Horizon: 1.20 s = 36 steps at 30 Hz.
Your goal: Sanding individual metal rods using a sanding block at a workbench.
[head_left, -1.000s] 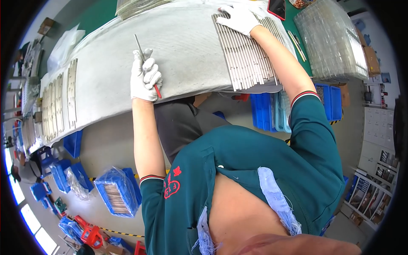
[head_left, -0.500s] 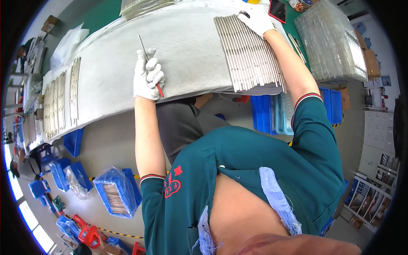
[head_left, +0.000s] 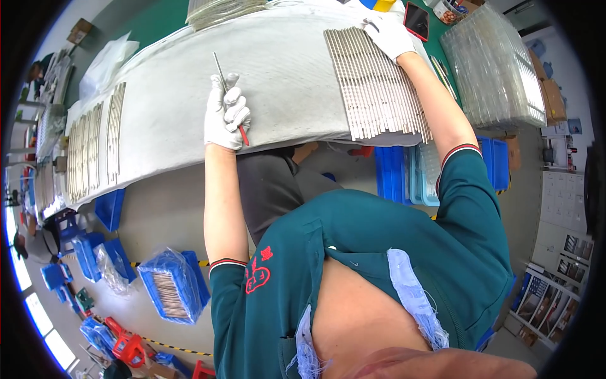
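My left hand (head_left: 226, 117), in a white glove, is closed around a slim metal rod-like tool (head_left: 219, 68) with a red end. The shaft points up and away from my fist; the red part comes out below it. My right hand (head_left: 389, 38), gloved too, lies with fingers stretched over the far ends of a tight row of slim metal rods (head_left: 379, 95). Those rods lie side by side on the grey cloth (head_left: 284, 82) covering the table. Whether a small thing is under the right fingertips is hidden.
More metal rods (head_left: 85, 151) lie at the table's left end. Stacked clear plastic trays (head_left: 489, 63) stand at right, near a phone (head_left: 416, 21) and a yellow-and-blue object (head_left: 379, 4). Below are blue bins (head_left: 391, 170) and a plastic-lined blue crate (head_left: 170, 284) of rods.
The view has shifted slightly, so the table sits a little further right and lower. My right fingers lie differently at the rods' far ends. The left hand keeps its grip on the tool.
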Motion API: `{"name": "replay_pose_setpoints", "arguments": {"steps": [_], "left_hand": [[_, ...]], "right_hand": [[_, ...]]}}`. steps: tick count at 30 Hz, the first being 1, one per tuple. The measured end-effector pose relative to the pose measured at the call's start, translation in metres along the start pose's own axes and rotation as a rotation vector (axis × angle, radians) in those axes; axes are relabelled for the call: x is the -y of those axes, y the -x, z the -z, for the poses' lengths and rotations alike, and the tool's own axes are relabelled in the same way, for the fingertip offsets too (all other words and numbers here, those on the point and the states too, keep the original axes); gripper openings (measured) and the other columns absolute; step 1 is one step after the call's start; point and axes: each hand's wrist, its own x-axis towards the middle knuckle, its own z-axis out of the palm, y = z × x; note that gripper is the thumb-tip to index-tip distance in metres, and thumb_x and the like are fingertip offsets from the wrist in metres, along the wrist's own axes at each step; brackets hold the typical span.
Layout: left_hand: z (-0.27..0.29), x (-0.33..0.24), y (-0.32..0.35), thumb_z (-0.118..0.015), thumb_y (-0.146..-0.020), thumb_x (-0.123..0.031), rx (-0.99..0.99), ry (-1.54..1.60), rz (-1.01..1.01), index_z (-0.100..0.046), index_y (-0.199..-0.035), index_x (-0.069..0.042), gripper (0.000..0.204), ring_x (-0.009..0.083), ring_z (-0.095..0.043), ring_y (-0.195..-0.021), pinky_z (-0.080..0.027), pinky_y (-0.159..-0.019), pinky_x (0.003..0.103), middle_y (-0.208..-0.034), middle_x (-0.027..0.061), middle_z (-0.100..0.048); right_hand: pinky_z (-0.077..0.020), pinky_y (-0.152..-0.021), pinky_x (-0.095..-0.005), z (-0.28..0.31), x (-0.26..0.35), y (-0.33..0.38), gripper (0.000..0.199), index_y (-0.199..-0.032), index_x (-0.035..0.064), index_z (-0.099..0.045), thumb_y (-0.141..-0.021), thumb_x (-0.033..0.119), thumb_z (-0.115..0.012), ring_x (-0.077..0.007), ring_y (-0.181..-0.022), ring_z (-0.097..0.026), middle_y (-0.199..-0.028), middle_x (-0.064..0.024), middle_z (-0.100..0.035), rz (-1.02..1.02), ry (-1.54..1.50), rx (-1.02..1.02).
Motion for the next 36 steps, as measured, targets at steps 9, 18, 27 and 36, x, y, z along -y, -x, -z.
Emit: {"name": "replay_pose_setpoints", "arguments": {"steps": [9, 18, 27, 36], "left_hand": [[-0.001, 0.001, 0.000, -0.045, -0.094, -0.040, -0.034, -0.008, -0.009, -0.054, -0.103, -0.005, 0.037, 0.0050, -0.026, -0.038, -0.021, -0.029, 0.019, -0.059, -0.0028, -0.036], [-0.003, 0.002, 0.002, -0.047, -0.094, -0.040, -0.053, -0.030, -0.004, -0.052, -0.103, -0.004, 0.037, 0.0045, -0.025, -0.038, -0.021, -0.029, 0.019, -0.059, -0.0035, -0.035], [0.001, 0.004, -0.001, -0.047, -0.095, -0.029, -0.019, -0.074, -0.035, -0.050, -0.108, -0.002, 0.030, 0.0038, -0.027, -0.042, -0.022, -0.032, 0.019, -0.064, -0.0026, -0.040], [-0.036, 0.047, -0.009, -0.039, -0.094, -0.020, -0.291, -0.623, -0.589, -0.046, -0.111, 0.004, 0.030, 0.0287, -0.061, -0.096, -0.044, -0.091, 0.036, -0.103, 0.0212, -0.062]], "right_hand": [[-0.0373, -0.097, -0.0363, -0.014, -0.004, -0.037, 0.047, -0.123, 0.0115, -0.048, -0.093, 0.042, -0.031, -0.0283, -0.114, -0.050, -0.123, -0.0139, -0.053, -0.157, -0.022, 0.107], [-0.0318, -0.102, -0.0360, -0.026, -0.010, -0.061, 0.057, -0.134, 0.0153, -0.040, -0.092, 0.049, -0.024, -0.0298, -0.120, -0.046, -0.133, -0.0108, -0.048, -0.305, 0.149, 0.366], [-0.0301, -0.098, -0.0441, 0.096, 0.141, -0.070, 0.042, -0.113, 0.0134, -0.058, -0.086, 0.042, -0.047, -0.0271, -0.115, -0.047, -0.118, -0.0101, -0.057, -0.077, -0.199, 0.351], [-0.0438, -0.083, -0.0423, 0.115, 0.267, 0.012, 0.045, -0.107, 0.0068, -0.056, -0.088, 0.044, -0.041, -0.0364, -0.092, -0.059, -0.099, -0.0195, -0.062, 0.081, -0.523, 0.697]]}}
